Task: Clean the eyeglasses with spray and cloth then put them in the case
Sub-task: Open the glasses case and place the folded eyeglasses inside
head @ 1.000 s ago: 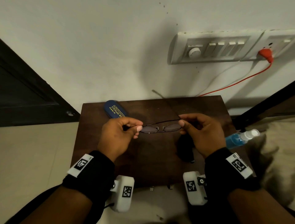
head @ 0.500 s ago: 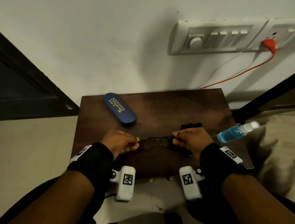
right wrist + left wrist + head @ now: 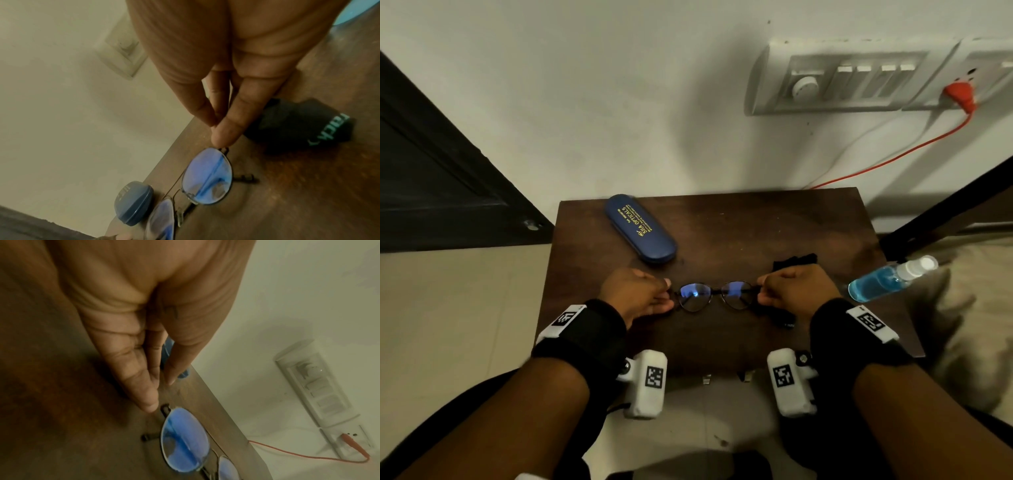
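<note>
The thin-framed eyeglasses lie on the dark brown table, temples folded, lenses reflecting blue. My left hand is at their left end with fairly straight fingers, the index tip touching the hinge. At the right end, my right hand pinches the hinge with thumb and fingertips. The closed blue case lies at the back left. A black cloth sits partly under my right hand. The blue spray bottle lies on the table's right edge.
The table stands against a white wall with a switch panel and a red plug and cable. A dark door is at the left. Pale fabric lies beside the table on the right.
Both hands brought the eyeglasses down and toward me, from held up in the air to lying on the table. My left fingers have loosened at the frame's end.
</note>
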